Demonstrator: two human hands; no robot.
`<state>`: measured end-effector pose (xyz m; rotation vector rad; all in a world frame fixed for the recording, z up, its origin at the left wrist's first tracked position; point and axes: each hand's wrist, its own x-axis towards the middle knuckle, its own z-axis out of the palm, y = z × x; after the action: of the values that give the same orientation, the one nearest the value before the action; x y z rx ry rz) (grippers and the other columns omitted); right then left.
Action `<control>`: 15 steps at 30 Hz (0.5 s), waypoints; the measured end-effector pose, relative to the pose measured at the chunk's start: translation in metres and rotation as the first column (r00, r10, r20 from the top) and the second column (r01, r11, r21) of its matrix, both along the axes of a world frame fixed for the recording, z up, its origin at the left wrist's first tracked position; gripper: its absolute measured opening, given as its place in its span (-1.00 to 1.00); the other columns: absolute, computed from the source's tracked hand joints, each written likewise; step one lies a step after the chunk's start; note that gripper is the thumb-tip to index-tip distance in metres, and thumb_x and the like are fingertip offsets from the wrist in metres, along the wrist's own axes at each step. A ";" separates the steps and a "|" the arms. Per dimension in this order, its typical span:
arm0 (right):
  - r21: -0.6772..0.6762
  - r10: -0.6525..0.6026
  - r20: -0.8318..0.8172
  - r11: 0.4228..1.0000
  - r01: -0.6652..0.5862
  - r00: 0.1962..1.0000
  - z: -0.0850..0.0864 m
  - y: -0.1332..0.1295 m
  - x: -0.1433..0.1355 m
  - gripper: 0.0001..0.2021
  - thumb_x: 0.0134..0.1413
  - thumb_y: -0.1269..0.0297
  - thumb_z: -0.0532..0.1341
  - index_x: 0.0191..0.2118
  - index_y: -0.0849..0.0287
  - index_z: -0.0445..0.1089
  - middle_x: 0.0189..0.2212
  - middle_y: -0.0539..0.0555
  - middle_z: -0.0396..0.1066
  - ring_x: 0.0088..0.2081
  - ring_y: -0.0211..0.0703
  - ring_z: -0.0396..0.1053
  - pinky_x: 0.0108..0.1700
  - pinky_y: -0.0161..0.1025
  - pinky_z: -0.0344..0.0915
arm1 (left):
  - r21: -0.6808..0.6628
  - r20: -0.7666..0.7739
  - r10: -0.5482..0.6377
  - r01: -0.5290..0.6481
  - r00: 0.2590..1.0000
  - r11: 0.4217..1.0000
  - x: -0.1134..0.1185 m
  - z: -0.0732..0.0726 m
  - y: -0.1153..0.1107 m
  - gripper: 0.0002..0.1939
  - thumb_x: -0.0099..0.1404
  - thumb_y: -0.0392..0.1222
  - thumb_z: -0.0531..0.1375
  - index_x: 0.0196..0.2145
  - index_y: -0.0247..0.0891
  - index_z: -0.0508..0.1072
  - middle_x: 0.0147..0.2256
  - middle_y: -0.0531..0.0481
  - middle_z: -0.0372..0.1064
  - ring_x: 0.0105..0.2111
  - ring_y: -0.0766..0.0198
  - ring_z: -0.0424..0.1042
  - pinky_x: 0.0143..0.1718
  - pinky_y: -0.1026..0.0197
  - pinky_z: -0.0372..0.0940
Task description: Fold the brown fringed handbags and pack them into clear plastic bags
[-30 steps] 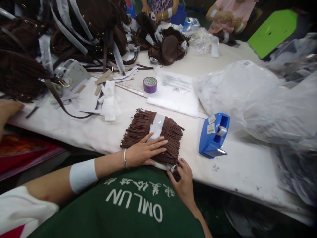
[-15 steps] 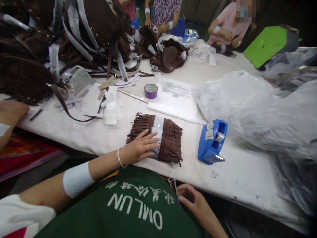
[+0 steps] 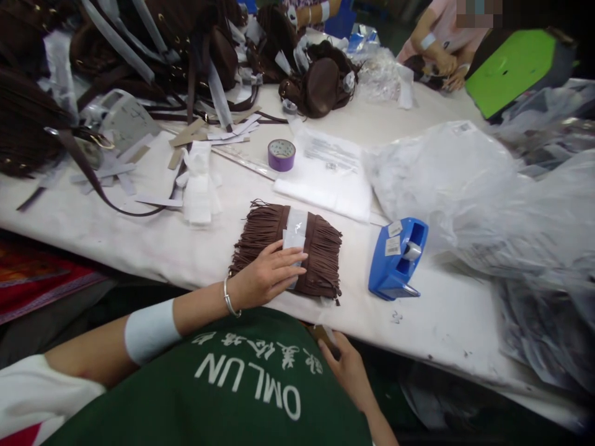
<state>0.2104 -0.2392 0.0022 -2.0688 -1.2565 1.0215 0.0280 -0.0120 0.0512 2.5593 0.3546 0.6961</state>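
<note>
A brown fringed leather bundle, wrapped across its middle by a pale band, lies at the table's front edge. My left hand rests flat on it, fingers stretched over the band and holding nothing. Below the edge, against the green apron, my right hand is closed on a small flat brown piece that looks like a tag; the fingers partly hide it. To the right of the bundle stands a blue tape dispenser.
A purple tape roll and a folded white plastic bag lie behind the bundle. Brown bags and paper strips fill the left. Clear plastic bags cover the right. A co-worker's hands show across the table.
The small brown piece now shows in my right hand, which has shifted slightly left; a white cord showed there earlier. My left hand stays on the bundle. The view has tilted down.
</note>
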 end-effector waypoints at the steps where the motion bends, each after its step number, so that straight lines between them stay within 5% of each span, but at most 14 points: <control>1: 0.011 -0.004 0.014 1.000 0.004 1.000 0.002 -0.004 0.002 -0.65 0.15 0.08 0.09 -0.06 0.09 0.46 -0.07 0.10 0.46 -0.04 -0.03 0.42 -0.01 -0.16 0.35 | 0.006 -0.003 -0.029 0.029 1.000 1.000 0.004 0.000 -0.002 -0.73 0.36 -0.33 0.07 0.00 -0.26 0.39 0.10 -0.15 0.30 0.20 0.15 0.15 0.28 -0.13 -0.09; 9: 0.015 -0.041 0.319 0.999 0.038 0.947 0.053 -0.020 0.067 -0.63 0.15 0.05 0.12 0.03 0.03 0.38 -0.02 0.04 0.43 0.02 -0.03 0.38 0.04 -0.17 0.30 | 0.032 -0.045 -0.258 0.259 0.965 0.965 0.023 0.001 -0.007 -0.70 0.37 -0.34 0.02 0.02 -0.30 0.37 0.03 -0.15 0.38 0.13 0.21 0.26 0.28 -0.02 -0.04; 15: 0.321 -0.130 0.418 0.947 -0.012 0.899 0.091 0.047 0.095 -0.76 0.08 0.08 0.21 -0.21 0.09 0.45 -0.24 0.04 0.48 -0.20 -0.13 0.43 -0.09 -0.20 0.32 | 0.032 -0.045 -0.148 0.149 0.988 0.988 0.008 0.004 0.010 -0.67 0.38 -0.35 0.01 0.06 -0.27 0.35 0.07 -0.15 0.34 0.13 0.21 0.25 0.26 -0.05 0.01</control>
<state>0.3058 -0.1927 0.0932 -2.1220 -1.4462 0.2964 0.0361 -0.0023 0.0548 2.6054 0.1644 0.5989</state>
